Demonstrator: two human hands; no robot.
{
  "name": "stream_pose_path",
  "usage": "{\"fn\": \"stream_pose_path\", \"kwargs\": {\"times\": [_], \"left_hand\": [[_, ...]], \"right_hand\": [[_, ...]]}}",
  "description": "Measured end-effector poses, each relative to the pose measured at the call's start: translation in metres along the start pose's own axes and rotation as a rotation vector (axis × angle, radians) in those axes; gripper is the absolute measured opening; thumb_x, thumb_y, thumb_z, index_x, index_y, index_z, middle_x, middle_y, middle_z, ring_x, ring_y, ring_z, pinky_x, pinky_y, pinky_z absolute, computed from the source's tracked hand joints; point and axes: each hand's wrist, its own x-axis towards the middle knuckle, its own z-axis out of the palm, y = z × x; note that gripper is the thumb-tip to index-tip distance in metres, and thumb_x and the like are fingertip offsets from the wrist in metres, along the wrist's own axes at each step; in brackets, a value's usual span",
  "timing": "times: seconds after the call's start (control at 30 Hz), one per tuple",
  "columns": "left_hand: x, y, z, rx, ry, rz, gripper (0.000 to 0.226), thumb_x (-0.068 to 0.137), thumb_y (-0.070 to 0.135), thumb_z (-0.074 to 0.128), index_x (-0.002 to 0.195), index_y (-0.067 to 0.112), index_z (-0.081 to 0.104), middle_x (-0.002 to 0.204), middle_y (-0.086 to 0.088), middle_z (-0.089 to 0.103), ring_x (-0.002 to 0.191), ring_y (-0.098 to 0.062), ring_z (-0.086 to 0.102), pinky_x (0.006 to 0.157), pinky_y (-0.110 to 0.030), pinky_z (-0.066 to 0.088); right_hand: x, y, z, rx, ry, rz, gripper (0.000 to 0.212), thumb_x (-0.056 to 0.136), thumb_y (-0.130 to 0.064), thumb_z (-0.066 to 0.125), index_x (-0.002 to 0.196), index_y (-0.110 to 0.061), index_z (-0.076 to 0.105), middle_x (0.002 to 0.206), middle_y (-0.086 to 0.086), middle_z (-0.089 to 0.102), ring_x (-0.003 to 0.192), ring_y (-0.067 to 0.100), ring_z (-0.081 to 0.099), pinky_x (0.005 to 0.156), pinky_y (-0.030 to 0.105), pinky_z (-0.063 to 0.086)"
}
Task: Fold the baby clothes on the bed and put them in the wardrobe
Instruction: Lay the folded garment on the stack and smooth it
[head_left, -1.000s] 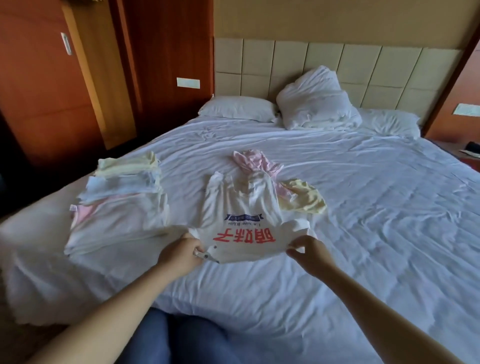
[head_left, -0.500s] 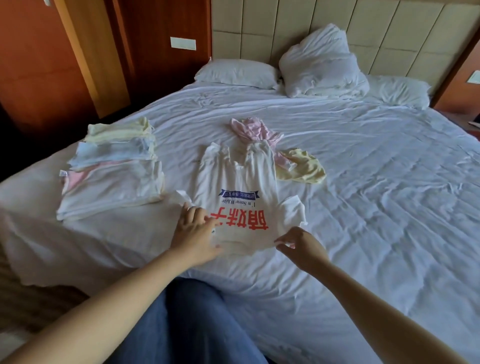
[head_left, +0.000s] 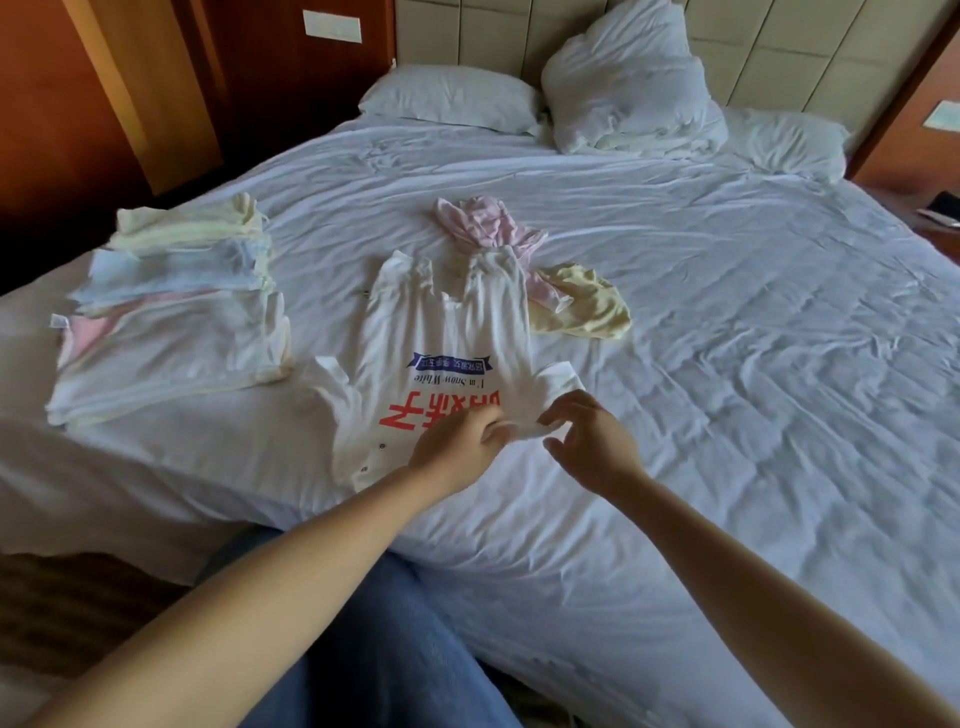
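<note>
Head camera, looking down across a bed (head_left: 727, 374) covered in a creased white sheet.

Task item: a white romper (head_left: 447, 332) lies flat near the near edge of the bed, its legs pointing towards the far end. Red characters and a blue banner are printed on it and read upside down from this view; the red print is partly covered by the hands. Snap fasteners show along its near left edge.

Left hand (head_left: 457, 452): fingers curled, pinching the romper's fabric at its near right part. The fingertips are hidden in the cloth.

Right hand (head_left: 592, 441): thumb and forefinger pinch a small fold of the same fabric, just beside the left hand. The other fingers are curled loosely.

Other clothes: a stack of folded clothes (head_left: 171, 322) in yellow, blue, pink and white sits at the left. A crumpled pink garment (head_left: 483, 223) lies beyond the romper and partly under it. A crumpled yellow garment (head_left: 582, 306) lies just right of that.

Far end: three white pillows (head_left: 452, 98) against a padded headboard (head_left: 805, 47). Wooden panels (head_left: 78, 104) stand at the left; whether they belong to a wardrobe cannot be told. A jeans-clad leg (head_left: 374, 649) shows at the bottom, cut off by the frame.
</note>
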Motion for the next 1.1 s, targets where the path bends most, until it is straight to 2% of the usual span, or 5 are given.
{"fn": "stream_pose_path", "kwargs": {"times": [0.23,0.33,0.57,0.87,1.1], "left_hand": [[0.012,-0.008,-0.019,-0.131,0.202,-0.010,0.027,0.093,0.045,0.044,0.084,0.023,0.056,0.074,0.011,0.058,0.074,-0.013,0.058,0.066,-0.033,0.043],[0.013,-0.005,-0.024,-0.107,0.226,0.023,0.022,0.099,0.035,0.049,0.078,0.028,0.049,0.066,0.013,0.053,0.064,-0.003,0.051,0.059,-0.026,0.033],[0.021,-0.012,-0.013,0.035,0.146,0.186,0.044,0.094,0.048,0.056,0.065,0.018,0.041,0.062,0.003,0.044,0.057,-0.011,0.043,0.055,-0.032,0.035],[0.022,-0.005,0.024,0.381,-0.358,0.256,0.030,0.087,0.038,0.059,0.063,0.031,0.041,0.153,0.017,0.035,0.135,-0.010,0.039,0.100,-0.027,0.037],[0.038,0.014,0.033,0.216,-0.173,0.165,0.024,0.097,0.040,0.051,0.083,0.023,0.061,0.096,0.012,0.063,0.088,-0.013,0.060,0.067,-0.021,0.042]], "right_hand": [[0.032,-0.003,-0.005,0.443,0.098,0.285,0.014,0.092,-0.010,0.052,0.101,-0.016,0.061,0.096,0.008,0.067,0.057,0.009,0.069,0.044,0.023,0.051],[0.043,0.003,-0.002,0.621,0.087,0.370,0.010,0.093,-0.010,0.054,0.101,-0.009,0.060,0.101,0.014,0.067,0.076,0.020,0.072,0.061,0.036,0.060],[0.036,0.006,-0.025,0.142,0.245,0.090,0.012,0.087,-0.010,0.062,0.095,-0.017,0.068,0.138,0.000,0.055,0.128,0.016,0.049,0.090,0.024,0.039],[-0.034,0.052,-0.008,-0.076,0.100,0.323,0.012,0.088,-0.027,0.061,0.091,-0.025,0.072,0.123,-0.004,0.063,0.117,0.019,0.057,0.073,0.025,0.043],[-0.022,0.065,-0.029,-0.079,0.196,0.342,0.017,0.085,-0.029,0.057,0.092,-0.026,0.072,0.102,-0.006,0.065,0.096,0.018,0.060,0.067,0.027,0.039]]}}
